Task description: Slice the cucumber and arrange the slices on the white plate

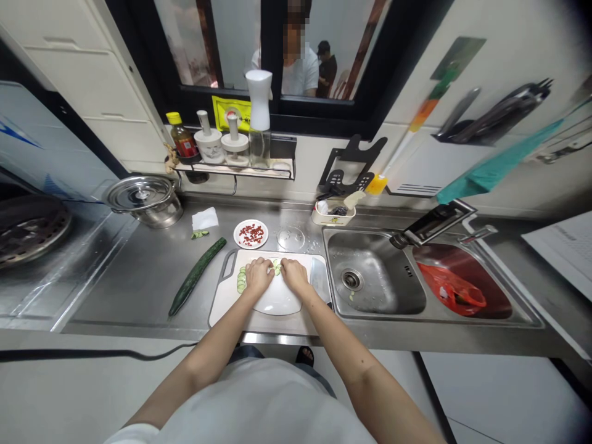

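Observation:
A white plate (pixel 277 303) rests on the pale cutting board (pixel 226 302), with a few cucumber slices (pixel 277 267) at its far edge. Over the plate's left side, my left hand (pixel 259 275) is closed, its fingertips pinching at those slices. My right hand (pixel 295 274) meets them from the other side, fingers bent and closed at the slices; the exact grip is partly hidden. More cucumber slices (pixel 241 280) lie in a row left of my left hand. A knife (pixel 318 276) lies flat on the board's right side. A whole cucumber (pixel 197 277) is on the counter to the left.
Behind the board sits a small plate (pixel 250 234) of chopped red pieces. A lidded steel pot (pixel 147 200) stands at the back left. To the right is a double sink (pixel 379 271) with a faucet (pixel 435 225). A bottle rack (pixel 235 169) hangs above the counter.

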A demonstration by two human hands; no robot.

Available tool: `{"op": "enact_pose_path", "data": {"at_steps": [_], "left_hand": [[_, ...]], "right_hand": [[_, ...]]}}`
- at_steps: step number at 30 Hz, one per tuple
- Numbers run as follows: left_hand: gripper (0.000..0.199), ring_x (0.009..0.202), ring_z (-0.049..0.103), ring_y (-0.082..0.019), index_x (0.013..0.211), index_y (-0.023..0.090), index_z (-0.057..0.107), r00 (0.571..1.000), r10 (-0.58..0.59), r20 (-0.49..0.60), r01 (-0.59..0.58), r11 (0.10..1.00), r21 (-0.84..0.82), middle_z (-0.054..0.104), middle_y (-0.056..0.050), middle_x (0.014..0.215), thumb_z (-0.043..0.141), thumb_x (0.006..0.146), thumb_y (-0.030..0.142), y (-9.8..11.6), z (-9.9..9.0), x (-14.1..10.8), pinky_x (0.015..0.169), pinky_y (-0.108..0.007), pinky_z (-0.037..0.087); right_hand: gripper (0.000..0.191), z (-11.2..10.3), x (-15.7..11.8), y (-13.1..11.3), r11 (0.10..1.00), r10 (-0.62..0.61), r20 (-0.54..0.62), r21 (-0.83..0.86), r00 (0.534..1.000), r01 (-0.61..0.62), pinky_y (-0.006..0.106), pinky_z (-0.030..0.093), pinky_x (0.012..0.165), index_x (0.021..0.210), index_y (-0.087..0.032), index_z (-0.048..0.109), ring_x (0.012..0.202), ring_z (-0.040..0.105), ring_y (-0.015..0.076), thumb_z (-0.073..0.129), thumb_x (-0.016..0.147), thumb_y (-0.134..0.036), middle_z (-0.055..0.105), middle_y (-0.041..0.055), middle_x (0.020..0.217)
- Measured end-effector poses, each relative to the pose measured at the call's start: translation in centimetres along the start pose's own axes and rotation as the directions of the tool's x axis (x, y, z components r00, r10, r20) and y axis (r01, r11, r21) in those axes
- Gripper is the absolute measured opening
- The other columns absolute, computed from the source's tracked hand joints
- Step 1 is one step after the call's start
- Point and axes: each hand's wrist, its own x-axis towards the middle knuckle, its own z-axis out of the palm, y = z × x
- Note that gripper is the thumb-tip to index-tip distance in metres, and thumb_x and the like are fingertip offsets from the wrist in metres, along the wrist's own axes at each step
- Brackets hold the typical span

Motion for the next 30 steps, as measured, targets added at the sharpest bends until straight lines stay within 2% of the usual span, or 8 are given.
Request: {"op": "enact_pose_path", "data": {"at_steps": [9, 13, 30], "left_hand": [[0.022, 0.101, 0.054, -0.023, 0.097, 0.024, 0.065, 0.998, -0.059, -0.036, 0.057, 0.997, -0.048, 0.063, -0.005, 0.103, 0.054, 0.085, 0.038, 0.1, -0.1, 0.3, 0.086, -0.034, 0.035], [0.020, 0.099, 0.054, -0.022, 0.095, 0.023, 0.063, 0.995, -0.096, -0.039, 0.093, 0.994, -0.065, 0.063, -0.005, 0.102, 0.053, 0.086, 0.038, 0.3, -0.1, 0.9, 0.084, -0.032, 0.035], [0.021, 0.103, 0.052, -0.023, 0.095, 0.024, 0.063, 0.991, -0.131, 0.000, 0.131, 0.991, -0.004, 0.061, -0.005, 0.104, 0.058, 0.084, 0.042, 0.8, -0.1, 1.2, 0.087, -0.035, 0.034]], "right_hand": [[0.027, 0.0, 0.0, 0.2, 1.000, -0.027, -0.002, -0.013, 1.000, 0.027, 0.026, 0.038, 0.077, 0.110, -0.019, 0.058, 0.097, 0.057, 0.0187, 0.034, 0.097, -0.024, 0.066, 0.0097, 0.107], [0.026, 0.0, 0.0, 0.2, 1.000, 0.003, 0.004, -0.011, 1.000, -0.003, 0.026, 0.038, 0.077, 0.112, -0.019, 0.056, 0.098, 0.057, 0.0193, 0.036, 0.097, -0.026, 0.066, 0.0098, 0.108], [0.029, -0.2, -0.4, 0.2, 0.999, -0.017, 0.014, -0.031, 1.000, 0.017, 0.026, 0.039, 0.077, 0.112, -0.018, 0.056, 0.097, 0.058, 0.0194, 0.032, 0.098, -0.025, 0.066, 0.0105, 0.107]]}}
